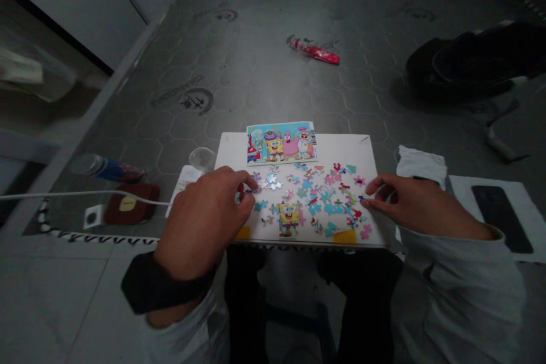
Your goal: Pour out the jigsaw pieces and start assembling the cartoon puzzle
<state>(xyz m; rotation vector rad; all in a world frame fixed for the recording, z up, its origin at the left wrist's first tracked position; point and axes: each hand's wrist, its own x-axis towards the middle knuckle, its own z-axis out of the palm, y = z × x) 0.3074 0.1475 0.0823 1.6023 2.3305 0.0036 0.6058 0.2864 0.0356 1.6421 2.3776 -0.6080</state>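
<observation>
A white board [341, 148] carries many loose jigsaw puzzle pieces [326, 202] in light blue, pink and red. Near its front edge several pieces form a yellow cartoon figure [289, 216]. Behind them lies a picture card [281, 143] with the cartoon characters. At the board's left side, my left hand [209, 205] pinches a small dark blue puzzle piece between thumb and index finger, partly hidden by the fingers. Over the right edge, my right hand [403, 199] has its thumb and index finger closed on a small blue-purple puzzle piece [362, 198].
Left of the board are a clear round lid [202, 158], a brown case [130, 205], a white cable [85, 194] and a bottle [111, 169]. To the right lie a white tissue [420, 162] and a dark phone [502, 217]. A red wrapper-like item [315, 51] and a black bag [478, 62] sit farther back.
</observation>
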